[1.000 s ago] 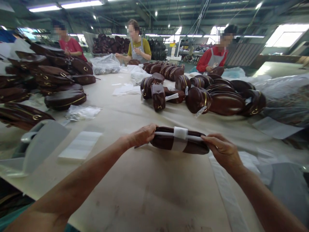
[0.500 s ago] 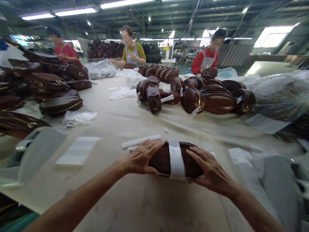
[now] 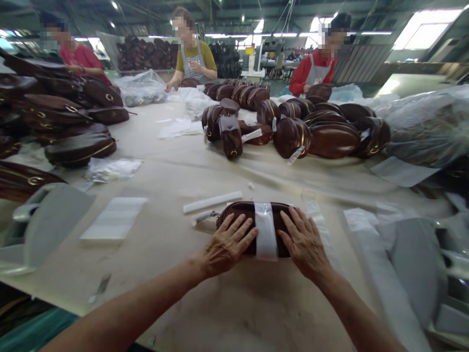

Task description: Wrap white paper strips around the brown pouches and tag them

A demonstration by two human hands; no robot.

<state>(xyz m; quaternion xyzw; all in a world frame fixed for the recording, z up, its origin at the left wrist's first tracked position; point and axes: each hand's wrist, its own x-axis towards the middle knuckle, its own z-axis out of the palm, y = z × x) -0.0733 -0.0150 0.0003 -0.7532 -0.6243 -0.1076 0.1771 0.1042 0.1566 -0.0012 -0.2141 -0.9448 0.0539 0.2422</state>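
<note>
A dark brown leather bag (image 3: 245, 209) lies on the table in front of me, with a white translucent band (image 3: 266, 230) around its middle. My left hand (image 3: 229, 244) rests on the bag's left part, fingers stretched out and spread. On its right part lies my right hand (image 3: 303, 239), also flat with the fingers apart. Just left of the bag, a small wrapped piece (image 3: 205, 217) sticks out near its end. Behind that lies a narrow white strip (image 3: 212, 202).
A stack of white sheets (image 3: 114, 220) lies to the left, near a grey tape dispenser (image 3: 60, 225). Another grey dispenser (image 3: 414, 264) stands right. Brown bags (image 3: 331, 139) fill the table's far side, more are piled left (image 3: 80, 146). Three people work across the table.
My hands have shifted from gripping the bag's two ends to lying flat on its top and front. The wrapped piece at its left end now shows. The view has tilted slightly downward.
</note>
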